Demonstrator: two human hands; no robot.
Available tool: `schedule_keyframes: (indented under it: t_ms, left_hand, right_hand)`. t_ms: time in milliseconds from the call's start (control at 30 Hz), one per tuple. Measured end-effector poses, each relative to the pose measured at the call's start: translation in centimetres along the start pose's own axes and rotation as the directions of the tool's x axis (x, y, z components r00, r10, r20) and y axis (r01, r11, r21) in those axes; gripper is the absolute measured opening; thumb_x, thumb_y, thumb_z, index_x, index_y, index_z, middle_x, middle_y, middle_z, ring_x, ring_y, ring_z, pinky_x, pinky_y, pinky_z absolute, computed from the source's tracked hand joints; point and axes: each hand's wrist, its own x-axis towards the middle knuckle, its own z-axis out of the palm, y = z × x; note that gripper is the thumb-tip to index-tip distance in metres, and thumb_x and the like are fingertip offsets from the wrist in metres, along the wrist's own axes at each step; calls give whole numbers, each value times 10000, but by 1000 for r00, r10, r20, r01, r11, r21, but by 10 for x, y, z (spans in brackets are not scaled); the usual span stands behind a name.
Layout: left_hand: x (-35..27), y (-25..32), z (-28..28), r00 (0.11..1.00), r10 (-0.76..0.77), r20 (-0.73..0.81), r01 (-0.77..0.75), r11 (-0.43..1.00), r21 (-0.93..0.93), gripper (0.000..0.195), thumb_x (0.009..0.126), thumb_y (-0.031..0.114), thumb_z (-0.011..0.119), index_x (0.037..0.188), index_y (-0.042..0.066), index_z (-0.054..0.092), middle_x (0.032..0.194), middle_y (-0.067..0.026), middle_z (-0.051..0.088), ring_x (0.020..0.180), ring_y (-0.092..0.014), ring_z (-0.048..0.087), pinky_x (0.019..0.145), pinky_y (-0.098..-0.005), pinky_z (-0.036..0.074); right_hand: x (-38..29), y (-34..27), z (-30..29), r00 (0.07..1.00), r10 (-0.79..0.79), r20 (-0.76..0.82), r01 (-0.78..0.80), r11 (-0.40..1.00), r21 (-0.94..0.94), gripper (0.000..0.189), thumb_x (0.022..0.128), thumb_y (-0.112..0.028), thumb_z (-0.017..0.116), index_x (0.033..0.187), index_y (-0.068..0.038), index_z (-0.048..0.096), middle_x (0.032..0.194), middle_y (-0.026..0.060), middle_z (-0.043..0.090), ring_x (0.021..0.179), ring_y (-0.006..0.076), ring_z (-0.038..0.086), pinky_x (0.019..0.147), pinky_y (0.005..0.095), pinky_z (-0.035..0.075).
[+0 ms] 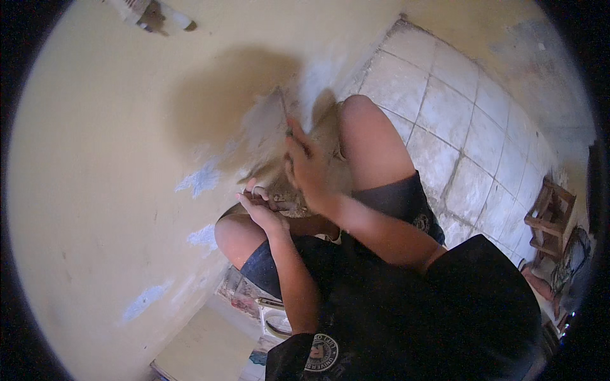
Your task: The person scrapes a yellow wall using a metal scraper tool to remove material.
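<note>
My right hand (305, 166) is shut on a thin flat-bladed scraper (283, 105), which I see nearly edge-on. Its tip is at or close to a rough grey-brown patch (259, 119) on the cream painted wall (95, 143). Most of the handle is hidden in my fingers. Lower and to the left, my left hand (259, 207) is held palm up beside my knee, fingers apart and a ring on one of them. I see nothing held in it, though its shaded fingers are hard to make out.
Pale flaked spots (200, 178) mark the wall. Dirty white floor tiles (443, 119) run to the right, with a small wooden stool (550, 219) farther off. A white plastic item with a grille (277, 324) stands behind my left arm. Someone's bare foot (538, 283) shows at the right.
</note>
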Motion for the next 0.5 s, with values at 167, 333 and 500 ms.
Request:
schedule_keyframes:
  t_ms: [167, 333, 500]
  left_hand:
    - [7, -1, -5, 998, -20, 58, 24, 997, -74, 589, 1046, 596, 322, 1157, 76, 576, 663, 18, 441, 486, -98, 380, 408, -241, 300]
    - [3, -2, -3, 999, -42, -21, 42, 999, 16, 585, 1058, 582, 304, 1159, 70, 568, 653, 24, 420, 586, -61, 388, 442, -194, 252]
    - [6, -7, -15, 999, -45, 5, 45, 999, 14, 570, 1038, 608, 325, 1122, 100, 569, 667, 25, 430, 495, -103, 370, 422, -239, 308]
  right_hand:
    - [-4, 25, 4, 960, -277, -43, 251, 919, -304, 449, 1016, -138, 546, 1464, -155, 524, 728, -66, 445, 600, 13, 387, 559, 193, 388]
    - [-12, 26, 5, 992, -123, 34, 122, 992, 30, 442, 1018, -116, 529, 1460, -124, 521, 748, -66, 430, 628, 29, 376, 562, 203, 375]
    - [7, 30, 10, 981, -192, -11, 192, 980, 45, 443, 1011, -104, 526, 1453, -75, 514, 790, -44, 489, 661, 47, 418, 577, 237, 397]
